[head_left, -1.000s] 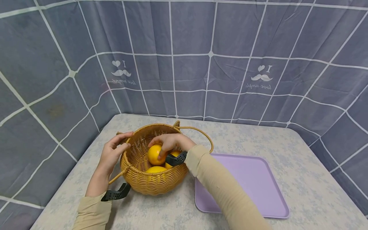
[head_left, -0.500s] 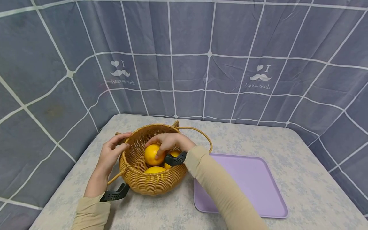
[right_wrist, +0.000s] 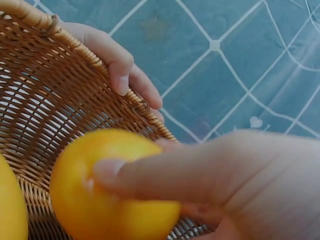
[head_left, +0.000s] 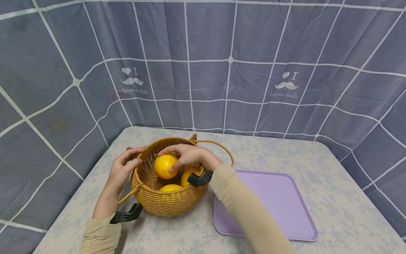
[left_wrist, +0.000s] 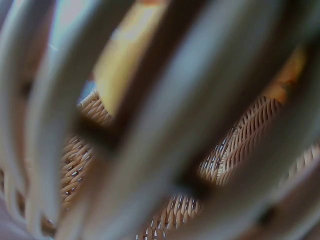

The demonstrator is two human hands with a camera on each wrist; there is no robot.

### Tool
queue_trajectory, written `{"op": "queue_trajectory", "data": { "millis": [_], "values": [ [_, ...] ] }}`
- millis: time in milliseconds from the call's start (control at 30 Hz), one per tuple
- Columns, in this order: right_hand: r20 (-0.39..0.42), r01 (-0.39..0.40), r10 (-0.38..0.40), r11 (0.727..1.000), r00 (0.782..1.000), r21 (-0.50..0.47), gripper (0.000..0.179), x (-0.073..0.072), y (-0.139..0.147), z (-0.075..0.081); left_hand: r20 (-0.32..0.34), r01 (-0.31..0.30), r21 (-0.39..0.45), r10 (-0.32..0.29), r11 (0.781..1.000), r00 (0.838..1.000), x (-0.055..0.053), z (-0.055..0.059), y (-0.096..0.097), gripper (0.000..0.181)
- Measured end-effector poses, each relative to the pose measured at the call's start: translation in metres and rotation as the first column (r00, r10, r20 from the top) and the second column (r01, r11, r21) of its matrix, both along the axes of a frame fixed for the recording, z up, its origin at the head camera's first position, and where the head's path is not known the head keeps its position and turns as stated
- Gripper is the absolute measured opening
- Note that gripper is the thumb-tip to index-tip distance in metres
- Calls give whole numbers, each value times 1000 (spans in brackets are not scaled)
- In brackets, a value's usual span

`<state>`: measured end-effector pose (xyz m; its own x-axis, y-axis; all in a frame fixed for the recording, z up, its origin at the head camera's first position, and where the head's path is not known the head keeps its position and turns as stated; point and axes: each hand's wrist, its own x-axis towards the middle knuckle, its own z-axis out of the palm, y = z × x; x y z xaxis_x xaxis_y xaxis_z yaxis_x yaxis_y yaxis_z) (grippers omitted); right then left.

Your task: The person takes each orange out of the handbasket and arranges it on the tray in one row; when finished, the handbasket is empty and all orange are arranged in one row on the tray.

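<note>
A round wicker basket [head_left: 169, 205] stands on the table, its looped handles hanging out to the sides. My left hand [head_left: 120, 171] grips its left rim; in the right wrist view the thumb of that left hand [right_wrist: 112, 57] hooks over the edge. Inside the basket my right hand [head_left: 191, 155] holds an orange [head_left: 163, 167], raised above the others, thumb on the near side. Two more oranges lie lower, one orange [head_left: 189, 175] under the wrist and one orange [head_left: 170, 188] by the front wall. Blurred wicker strands [left_wrist: 175, 115] fill most of the left wrist view.
A flat lilac tray [head_left: 276, 201] lies right of the basket, partly under my right forearm. The pale patterned table [head_left: 342, 197] meets a grey-blue checked curtain [head_left: 209, 81] at the back and sides.
My right hand has lifted the orange up from among the others and shifted it slightly left. The left hand stays on the rim, and the basket keeps its place.
</note>
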<state>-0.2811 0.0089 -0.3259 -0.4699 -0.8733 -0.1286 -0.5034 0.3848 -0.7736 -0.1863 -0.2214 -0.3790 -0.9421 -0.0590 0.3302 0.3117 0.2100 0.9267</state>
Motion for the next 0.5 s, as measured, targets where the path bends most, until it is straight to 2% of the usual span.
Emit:
{"op": "queue_trajectory", "data": {
  "millis": [167, 500],
  "values": [
    [34, 12, -9, 995, 999, -102, 61, 9, 11, 7, 5, -4, 2, 4, 1000, 1000, 0, 0, 0, 33],
    [138, 58, -20, 960, 990, -272, 63, 20, 45, 24, -4, -6, -14, 6, 1000, 1000, 0, -1, 0, 33]
  ]
}}
